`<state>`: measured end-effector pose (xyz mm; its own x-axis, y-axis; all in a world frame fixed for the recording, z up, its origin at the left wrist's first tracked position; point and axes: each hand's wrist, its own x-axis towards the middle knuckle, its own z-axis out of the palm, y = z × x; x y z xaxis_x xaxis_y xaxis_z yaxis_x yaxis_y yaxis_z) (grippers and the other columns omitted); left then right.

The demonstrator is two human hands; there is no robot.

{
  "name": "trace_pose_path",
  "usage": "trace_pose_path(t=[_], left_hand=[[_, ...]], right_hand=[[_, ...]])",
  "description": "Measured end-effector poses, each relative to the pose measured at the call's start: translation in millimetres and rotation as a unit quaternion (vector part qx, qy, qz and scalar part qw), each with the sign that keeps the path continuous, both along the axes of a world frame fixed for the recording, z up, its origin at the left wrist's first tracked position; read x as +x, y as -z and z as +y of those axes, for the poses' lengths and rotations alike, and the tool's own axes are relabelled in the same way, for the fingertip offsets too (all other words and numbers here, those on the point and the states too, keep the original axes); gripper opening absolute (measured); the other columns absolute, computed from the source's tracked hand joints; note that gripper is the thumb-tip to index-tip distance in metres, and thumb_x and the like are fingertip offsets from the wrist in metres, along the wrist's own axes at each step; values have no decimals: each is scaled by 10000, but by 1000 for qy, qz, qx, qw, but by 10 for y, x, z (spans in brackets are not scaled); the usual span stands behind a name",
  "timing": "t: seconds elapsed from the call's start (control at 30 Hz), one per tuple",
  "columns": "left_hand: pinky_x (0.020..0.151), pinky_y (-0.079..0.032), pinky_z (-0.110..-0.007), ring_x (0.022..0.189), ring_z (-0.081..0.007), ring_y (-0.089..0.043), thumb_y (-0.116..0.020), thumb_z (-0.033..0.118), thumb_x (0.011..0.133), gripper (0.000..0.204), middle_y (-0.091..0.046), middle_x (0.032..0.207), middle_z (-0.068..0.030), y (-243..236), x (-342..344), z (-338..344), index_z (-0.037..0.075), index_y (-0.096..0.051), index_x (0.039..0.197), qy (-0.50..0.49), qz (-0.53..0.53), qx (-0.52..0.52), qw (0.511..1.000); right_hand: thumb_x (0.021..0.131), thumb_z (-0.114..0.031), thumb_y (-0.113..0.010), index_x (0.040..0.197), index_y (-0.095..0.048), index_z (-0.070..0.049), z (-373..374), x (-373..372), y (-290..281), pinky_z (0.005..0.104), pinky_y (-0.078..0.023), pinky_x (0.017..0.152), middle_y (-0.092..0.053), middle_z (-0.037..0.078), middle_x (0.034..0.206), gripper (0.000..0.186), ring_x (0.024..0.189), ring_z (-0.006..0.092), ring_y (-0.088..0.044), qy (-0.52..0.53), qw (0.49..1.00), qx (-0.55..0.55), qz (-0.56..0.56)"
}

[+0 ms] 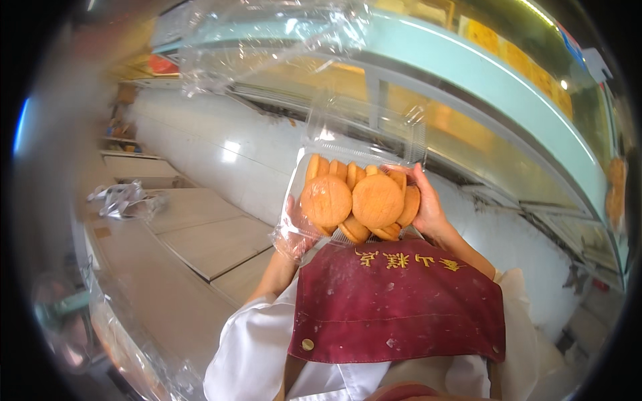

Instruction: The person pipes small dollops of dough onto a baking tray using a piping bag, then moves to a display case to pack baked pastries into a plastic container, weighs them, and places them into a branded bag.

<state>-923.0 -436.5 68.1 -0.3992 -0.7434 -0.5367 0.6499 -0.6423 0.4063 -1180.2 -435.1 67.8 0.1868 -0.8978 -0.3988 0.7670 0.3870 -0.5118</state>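
Observation:
In front of my chest is a clear plastic clamshell box [291,190], filled with round golden-brown cookies [326,201]. Two cookies lie flat on top, and several others stand on edge or tilt around them. The box's hinged lid [361,130] is raised on the far side. My left hand [298,226] grips the left side, partly seen through the plastic. Around the right side curls my right hand [429,206], its fingers partly hidden behind the box and cookies.
A curved glass display case [481,73] with a pale blue edge runs across the far side and right. Clear plastic bags [267,43] hang or lie at its upper left. Cardboard-coloured panels [194,230] at left bear a crumpled clear bag [130,200].

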Motion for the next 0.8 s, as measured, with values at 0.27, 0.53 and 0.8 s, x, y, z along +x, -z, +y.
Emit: trace_pose_path(t=[0.27,0.53,0.8], left_hand=[[1091,-227,-509,1353,-329,-226,-462,771,700,1056,-216,1476,-134,54,-655,6,86,-149,1441,161,123,-33,979],[1100,-221,-486,1343,-331,-238,-381,794,705,1038,-232,1464,-146,-101,-1624,-23,82,-185,1433,271,230,10,935],[1097,-226,-481,1345,-322,-246,-362,794,724,984,-240,1468,-113,-420,-2510,192,130,-212,1435,414,306,4,858]], right_hand=[[970,-481,-255,1314,-380,-34,900,-187,-153,415,-359,1026,-445,127,1324,578,1222,278,-436,242,962,112,66],[962,-517,-219,1326,-358,-30,1438,-264,-377,419,-325,1048,-425,139,1344,623,1244,281,-416,398,914,10,82],[965,-496,-237,1341,-327,-15,1942,-611,-620,410,-334,1038,-414,134,1355,617,1249,267,-412,482,845,-98,210]])
